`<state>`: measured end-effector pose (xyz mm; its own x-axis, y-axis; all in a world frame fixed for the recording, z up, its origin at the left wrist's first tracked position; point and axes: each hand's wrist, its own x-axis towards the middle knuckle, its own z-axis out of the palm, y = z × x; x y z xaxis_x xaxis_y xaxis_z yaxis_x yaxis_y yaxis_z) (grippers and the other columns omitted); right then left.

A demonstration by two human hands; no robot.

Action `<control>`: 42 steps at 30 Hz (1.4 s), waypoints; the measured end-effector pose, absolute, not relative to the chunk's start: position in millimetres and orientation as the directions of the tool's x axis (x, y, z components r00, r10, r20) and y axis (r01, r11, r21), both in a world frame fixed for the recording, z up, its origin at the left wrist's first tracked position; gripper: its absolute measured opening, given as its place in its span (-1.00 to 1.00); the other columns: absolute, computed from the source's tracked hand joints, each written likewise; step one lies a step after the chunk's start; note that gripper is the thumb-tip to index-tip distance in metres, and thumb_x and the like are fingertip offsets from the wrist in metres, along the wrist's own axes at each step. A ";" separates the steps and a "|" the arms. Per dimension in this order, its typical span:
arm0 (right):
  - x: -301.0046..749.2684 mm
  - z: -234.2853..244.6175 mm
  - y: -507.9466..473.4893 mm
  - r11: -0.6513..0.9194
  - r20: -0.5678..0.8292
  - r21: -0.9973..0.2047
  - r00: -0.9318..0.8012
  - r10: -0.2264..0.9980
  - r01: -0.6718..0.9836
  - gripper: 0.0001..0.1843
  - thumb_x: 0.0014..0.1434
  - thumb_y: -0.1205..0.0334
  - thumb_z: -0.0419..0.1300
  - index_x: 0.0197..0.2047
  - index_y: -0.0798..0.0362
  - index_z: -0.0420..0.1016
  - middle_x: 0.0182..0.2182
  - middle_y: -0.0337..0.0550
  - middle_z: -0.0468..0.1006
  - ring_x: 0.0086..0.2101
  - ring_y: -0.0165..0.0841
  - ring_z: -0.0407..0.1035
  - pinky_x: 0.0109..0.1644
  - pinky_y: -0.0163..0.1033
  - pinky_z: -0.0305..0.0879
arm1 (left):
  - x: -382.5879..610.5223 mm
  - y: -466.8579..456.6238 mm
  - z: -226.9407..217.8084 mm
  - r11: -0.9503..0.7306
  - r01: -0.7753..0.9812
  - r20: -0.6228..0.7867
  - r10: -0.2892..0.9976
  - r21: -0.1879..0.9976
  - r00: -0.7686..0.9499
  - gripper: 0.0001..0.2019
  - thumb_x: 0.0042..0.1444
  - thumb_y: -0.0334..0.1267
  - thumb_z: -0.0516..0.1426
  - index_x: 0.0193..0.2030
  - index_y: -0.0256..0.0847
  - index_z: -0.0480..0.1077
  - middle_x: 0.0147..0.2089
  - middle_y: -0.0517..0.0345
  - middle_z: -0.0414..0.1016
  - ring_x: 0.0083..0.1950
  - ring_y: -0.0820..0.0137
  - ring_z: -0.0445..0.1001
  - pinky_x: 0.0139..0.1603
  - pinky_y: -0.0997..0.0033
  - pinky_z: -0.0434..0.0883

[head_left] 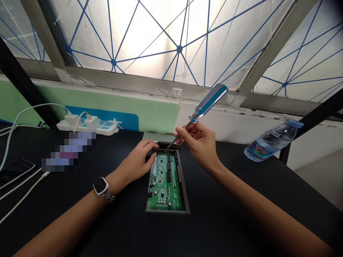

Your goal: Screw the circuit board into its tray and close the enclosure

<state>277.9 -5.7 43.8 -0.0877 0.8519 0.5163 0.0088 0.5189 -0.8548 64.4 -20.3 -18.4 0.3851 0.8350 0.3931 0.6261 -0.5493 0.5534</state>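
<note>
A green circuit board lies in a shallow dark metal case on the black table. My right hand is closed round the shaft of a screwdriver with a blue and clear handle. The tool slants down to the left, its tip at the far end of the board; whether it touches a screw is too small to tell. At the case's far left corner, my left hand grips the edge with thumb and fingers. A watch is on that wrist.
A white power strip with plugged-in chargers stands at the back left. Cables and a phone lie on the left. A water bottle leans at the right by a black post. Behind is a window ledge.
</note>
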 end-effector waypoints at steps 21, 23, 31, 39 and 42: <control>281.5 38.7 -0.1 0.501 0.495 -0.865 -0.134 0.859 0.015 -0.77 0.25 0.09 0.34 -0.31 0.06 0.48 -0.45 -0.22 0.58 -0.52 -0.43 0.48 -0.40 -0.27 0.52 | 45.9 -41.2 -5.5 -0.408 0.740 -0.134 0.824 0.535 0.551 0.58 -0.46 0.41 0.39 0.59 -0.11 -0.39 0.60 -0.28 -0.46 0.55 -0.31 -0.13 0.43 -0.21 0.18; 281.1 37.1 0.3 0.498 0.490 -0.867 -0.146 0.860 0.021 -0.77 0.26 0.08 0.32 -0.29 0.06 0.48 -0.45 -0.22 0.58 -0.52 -0.44 0.48 -0.40 -0.27 0.51 | 52.0 -45.7 -5.3 -0.405 0.747 -0.163 0.815 0.527 0.557 0.60 -0.47 0.43 0.38 0.57 -0.09 -0.47 0.59 -0.27 -0.61 0.53 -0.37 -0.14 0.38 -0.27 0.21; 279.1 29.0 1.4 0.522 0.501 -0.847 -0.178 0.847 0.098 -0.74 0.26 0.06 0.32 -0.33 0.07 0.49 -0.53 -0.26 0.53 -0.54 -0.44 0.46 -0.40 -0.29 0.48 | 85.3 -60.9 -10.5 -0.382 0.721 -0.148 0.820 0.578 0.553 0.55 -0.29 0.50 0.28 0.52 -0.15 -0.67 0.54 -0.17 -0.86 0.56 -0.29 -0.37 0.46 -0.22 0.10; 283.3 22.6 7.0 0.553 0.529 -0.821 -0.173 0.831 0.143 -0.76 0.30 0.06 0.28 -0.27 0.07 0.53 -0.47 -0.25 0.51 -0.53 -0.45 0.44 -0.41 -0.28 0.45 | 108.1 -71.7 -15.4 -0.291 0.722 -0.127 0.876 0.628 0.464 0.57 -0.28 0.55 0.23 0.51 -0.27 -0.71 0.56 -0.15 -0.78 0.57 -0.20 -0.50 0.50 -0.27 0.01; 282.5 20.8 8.0 0.555 0.529 -0.818 -0.177 0.830 0.151 -0.76 0.31 0.06 0.27 -0.25 0.07 0.54 -0.49 -0.26 0.50 -0.53 -0.45 0.43 -0.41 -0.28 0.45 | 108.8 -72.0 -17.5 -0.279 0.717 -0.121 0.884 0.638 0.452 0.55 -0.27 0.55 0.22 0.53 -0.26 -0.67 0.57 -0.16 -0.75 0.57 -0.22 -0.48 0.48 -0.31 0.04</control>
<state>282.5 8.0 20.8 -0.1769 0.8297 0.5295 0.1514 0.5545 -0.8183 108.8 -72.0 -17.5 0.4515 0.8841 -0.1205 0.7175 -0.2794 0.6381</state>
